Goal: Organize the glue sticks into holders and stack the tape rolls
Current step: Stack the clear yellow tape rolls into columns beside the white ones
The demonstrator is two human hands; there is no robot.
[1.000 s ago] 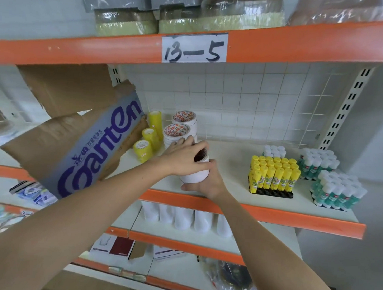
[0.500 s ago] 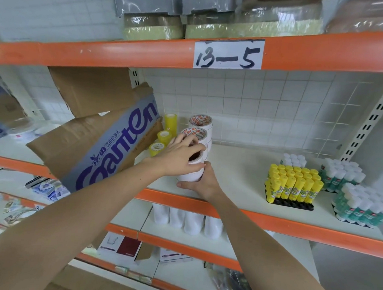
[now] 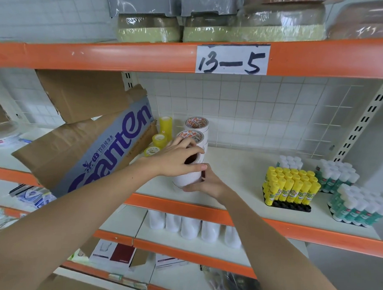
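You were at the tape-stacking step: your left hand (image 3: 177, 158) curled over the top of a white tape roll (image 3: 188, 177), thumb and fingers clamped on its rim, while your right hand (image 3: 206, 184) cupped its lower side from the front, fingers wrapped round it. The roll stood near the front edge of the shelf (image 3: 239, 168), just before two stacks of printed-core rolls (image 3: 194, 132) and right of the small yellow tape rolls (image 3: 159, 140). The glue sticks, yellow (image 3: 290, 187) and green (image 3: 355, 207), already sat upright in their holders to the right. Judging by this, your next move called for squaring the roll against its neighbours before letting go.
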